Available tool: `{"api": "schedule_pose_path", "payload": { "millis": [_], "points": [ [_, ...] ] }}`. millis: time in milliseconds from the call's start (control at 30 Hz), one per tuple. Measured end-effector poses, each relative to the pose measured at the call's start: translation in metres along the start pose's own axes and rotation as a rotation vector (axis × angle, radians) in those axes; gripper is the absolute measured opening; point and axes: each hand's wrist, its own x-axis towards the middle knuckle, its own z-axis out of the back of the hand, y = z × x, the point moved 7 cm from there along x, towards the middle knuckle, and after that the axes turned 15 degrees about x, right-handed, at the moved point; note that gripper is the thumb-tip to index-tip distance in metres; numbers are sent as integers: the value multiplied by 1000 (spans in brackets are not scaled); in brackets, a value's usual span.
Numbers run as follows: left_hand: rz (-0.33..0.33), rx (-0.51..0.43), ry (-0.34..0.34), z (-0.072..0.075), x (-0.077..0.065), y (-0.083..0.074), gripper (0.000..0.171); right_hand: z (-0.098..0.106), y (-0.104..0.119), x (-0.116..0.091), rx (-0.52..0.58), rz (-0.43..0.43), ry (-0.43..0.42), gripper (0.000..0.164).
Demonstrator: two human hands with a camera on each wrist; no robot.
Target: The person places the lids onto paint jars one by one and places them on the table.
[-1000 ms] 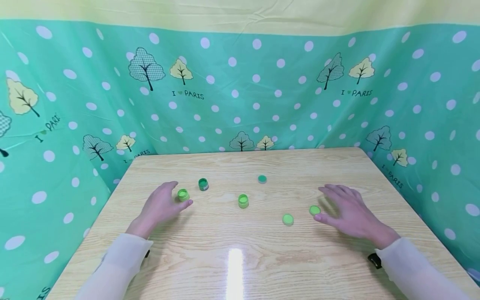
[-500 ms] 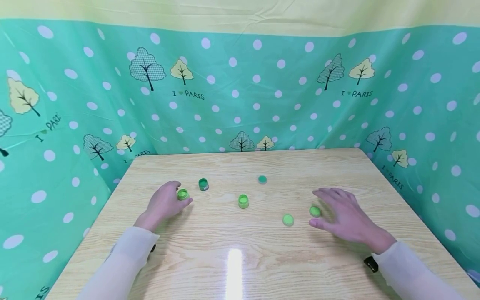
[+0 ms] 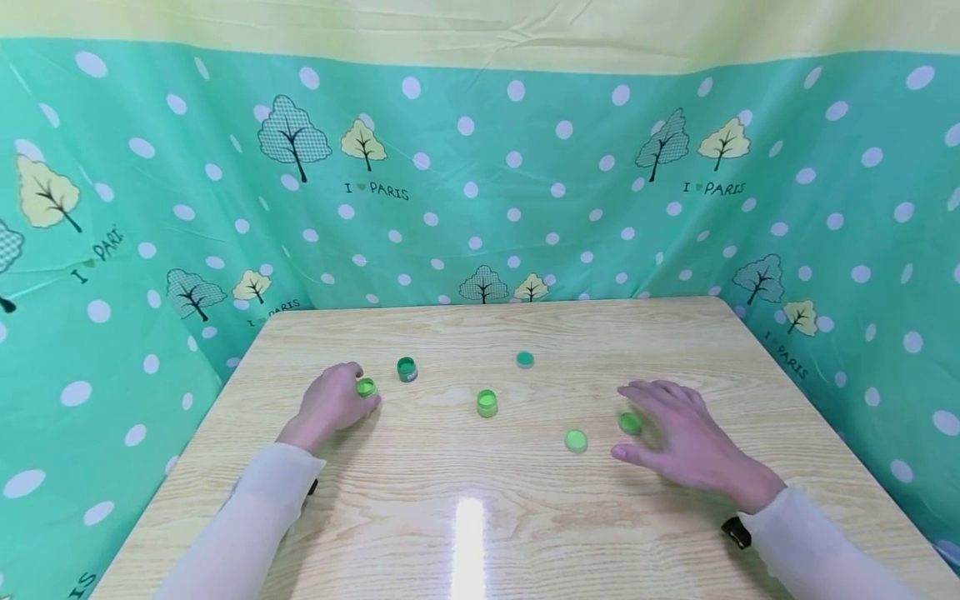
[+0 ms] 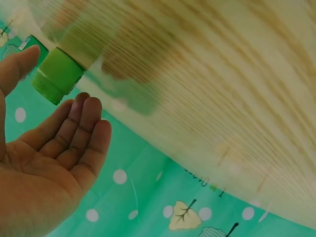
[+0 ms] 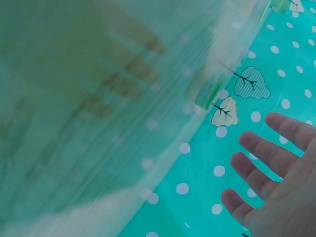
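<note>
A light green open jar [image 3: 366, 387] stands at the left of the table, between the thumb and fingers of my left hand [image 3: 333, 400]. In the left wrist view, a gap shows between this jar [image 4: 58, 76] and the relaxed fingertips [image 4: 91, 101]; whether the thumb touches it I cannot tell. My right hand [image 3: 678, 433] hovers around a green lid [image 3: 630, 423], thumb and fingers spread on either side of it. The right wrist view shows that hand's fingers [image 5: 259, 148] parted and holding nothing.
A dark green open jar [image 3: 407, 369] stands just beyond the left hand. Another light green open jar [image 3: 487, 403] is mid-table. A teal lid [image 3: 525, 359] lies farther back, a light green lid [image 3: 576, 440] left of the right hand. A polka-dot curtain [image 3: 480, 183] surrounds the wooden table [image 3: 420, 517].
My left hand has closed in a little around the light green jar. The right hand has shifted slightly left and nearer, over the green lid. The jars and lids stay in place.
</note>
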Motion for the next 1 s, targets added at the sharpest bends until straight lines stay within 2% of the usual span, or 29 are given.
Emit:
{"api": "schedule_pose_path", "payload": {
  "millis": [200, 467, 700, 1000],
  "points": [
    [14, 9, 44, -5, 2, 2, 56, -3, 4, 1, -3, 16, 0, 86],
    [19, 12, 56, -7, 5, 3, 49, -9, 6, 2, 11, -17, 19, 90],
    [41, -3, 81, -7, 4, 2, 48, -10, 10, 3, 7, -8, 10, 89],
    [56, -23, 62, -4, 2, 5, 43, -12, 15, 6, 2, 21, -5, 88]
  ]
}}
